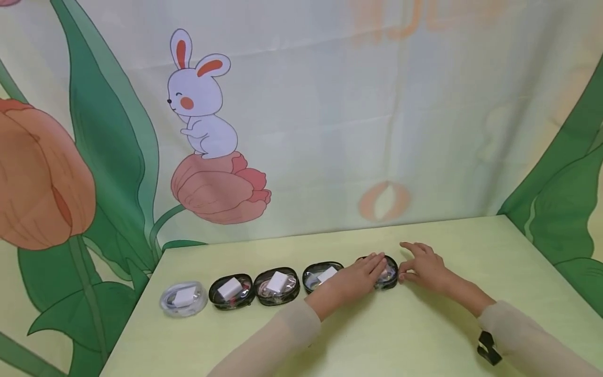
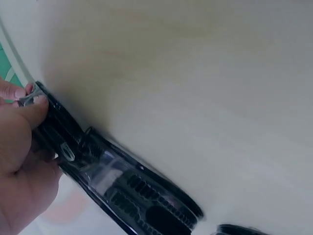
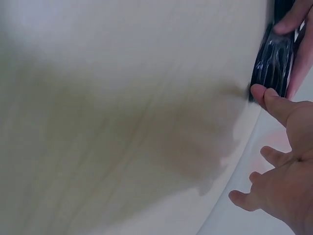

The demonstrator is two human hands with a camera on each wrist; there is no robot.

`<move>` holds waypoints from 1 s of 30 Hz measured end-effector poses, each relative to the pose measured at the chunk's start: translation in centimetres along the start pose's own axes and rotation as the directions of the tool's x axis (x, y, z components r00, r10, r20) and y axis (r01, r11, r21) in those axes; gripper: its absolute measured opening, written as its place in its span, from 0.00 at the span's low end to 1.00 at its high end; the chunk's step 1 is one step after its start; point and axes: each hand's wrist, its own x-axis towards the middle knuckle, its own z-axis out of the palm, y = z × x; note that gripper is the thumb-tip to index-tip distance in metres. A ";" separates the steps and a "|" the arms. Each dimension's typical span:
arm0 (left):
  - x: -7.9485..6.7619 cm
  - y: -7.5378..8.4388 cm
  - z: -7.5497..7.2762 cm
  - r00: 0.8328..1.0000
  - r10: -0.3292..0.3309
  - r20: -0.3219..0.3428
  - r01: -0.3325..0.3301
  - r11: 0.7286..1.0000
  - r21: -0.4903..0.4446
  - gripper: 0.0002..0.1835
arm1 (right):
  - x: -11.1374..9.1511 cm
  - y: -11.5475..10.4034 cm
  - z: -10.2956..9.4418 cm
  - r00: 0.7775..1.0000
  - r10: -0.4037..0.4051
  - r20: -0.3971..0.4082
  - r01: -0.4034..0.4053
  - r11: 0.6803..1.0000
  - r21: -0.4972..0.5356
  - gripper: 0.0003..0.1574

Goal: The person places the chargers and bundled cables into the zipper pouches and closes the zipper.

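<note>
A small oval pouch with black edges and a clear top (image 1: 389, 276) lies at the right end of a row on the table. My left hand (image 1: 355, 280) reaches over it and holds it, the thumb along its near side in the left wrist view. At the pouch's right end, my right hand (image 1: 426, 269) pinches the edge between thumb and a fingertip; the right wrist view shows its other fingers spread away from the black pouch side (image 3: 271, 63). Part of the pouch top is hidden under the left fingers. Whether a zip pull is pinched is too small to tell.
Leftward in the row sit three similar black-edged pouches, including one partly behind my left wrist (image 1: 322, 272), one in the middle (image 1: 277, 286) and another (image 1: 231, 291), each with a white charger block. A whitish pouch (image 1: 183, 299) ends the row. A printed cloth (image 1: 306, 131) hangs behind the table.
</note>
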 end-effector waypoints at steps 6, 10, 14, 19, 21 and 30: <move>0.5 0.3 -0.1 0.998 -0.047 -0.031 0.047 0.999 0.012 0.27 | -0.4 -0.8 0.3 0.998 -0.056 -0.018 0.057 0.998 0.033 0.11; 0.6 0.6 0.0 0.998 -0.059 -0.025 0.059 0.998 0.007 0.27 | -0.7 -1.2 0.7 0.999 -0.049 -0.023 0.050 0.998 0.043 0.10; 0.5 1.0 0.0 0.997 -0.072 -0.015 0.072 0.997 0.031 0.27 | -1.0 -1.4 1.3 0.997 -0.042 -0.065 0.048 0.994 0.095 0.10; 0.6 1.3 -0.4 0.996 -0.086 -0.023 0.087 0.995 0.040 0.29 | -1.3 -1.4 1.5 0.995 -0.008 -0.096 0.019 0.993 0.118 0.10; 0.5 1.3 -0.5 0.996 -0.078 -0.031 0.079 0.996 0.040 0.28 | -1.5 -1.6 1.3 0.997 -0.005 -0.079 0.012 0.997 0.082 0.10; -0.3 1.5 -0.3 0.995 -0.038 -0.097 0.040 0.999 0.027 0.29 | -2.2 -3.8 -0.3 0.998 0.015 -0.055 -0.023 0.988 -0.152 0.13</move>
